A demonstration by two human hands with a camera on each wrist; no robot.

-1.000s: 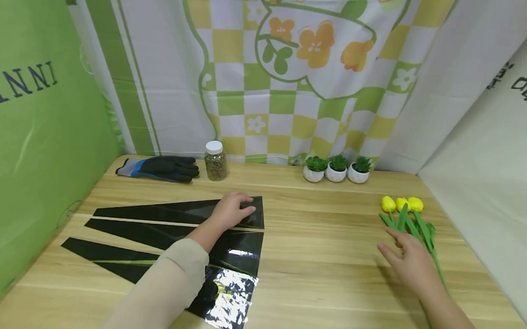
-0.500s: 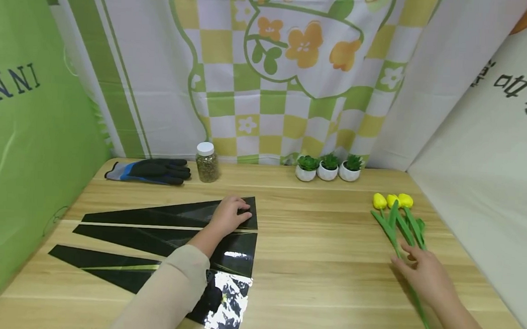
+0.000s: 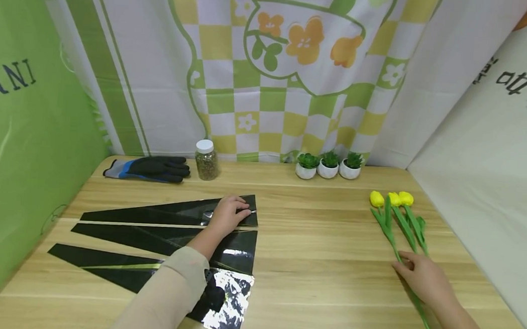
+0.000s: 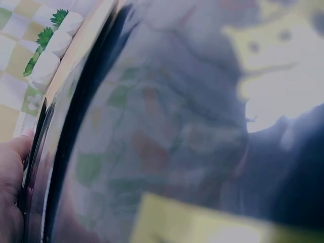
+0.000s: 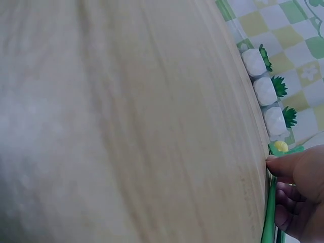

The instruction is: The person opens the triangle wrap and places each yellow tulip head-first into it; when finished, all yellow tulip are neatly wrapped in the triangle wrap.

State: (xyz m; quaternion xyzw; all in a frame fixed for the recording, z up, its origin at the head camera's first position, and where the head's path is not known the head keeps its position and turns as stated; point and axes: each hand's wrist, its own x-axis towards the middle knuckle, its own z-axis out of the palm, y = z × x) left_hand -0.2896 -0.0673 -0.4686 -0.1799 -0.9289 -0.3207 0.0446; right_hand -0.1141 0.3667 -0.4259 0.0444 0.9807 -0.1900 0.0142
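Three flat, tapered black plastic flower sleeves lie fanned on the left half of the table. My left hand (image 3: 227, 215) is at the wide end of the farthest sleeve (image 3: 152, 213), pinching its film between thumb and fingers. Below it lie the middle sleeve (image 3: 141, 237) and the glossy near sleeve (image 3: 233, 293), partly hidden by my forearm. On the right, my right hand (image 3: 425, 278) pinches the green stem of the leftmost yellow tulip (image 3: 376, 199). Two more yellow tulips (image 3: 405, 198) lie beside it. In the right wrist view, thumb and fingers close round the green stem (image 5: 269, 217).
Along the back edge stand a lidded jar (image 3: 207, 162) of dried bits and three small potted plants, one a leafy succulent (image 3: 306, 167). A black and blue work glove (image 3: 154, 168) lies at the back left. Cloth hangs around the wooden table (image 3: 311, 268).
My right hand has come down and back onto the left tulip's stem and now pinches it; that tulip has shifted slightly left. My left hand stays at the far sleeve, whose glare has changed.
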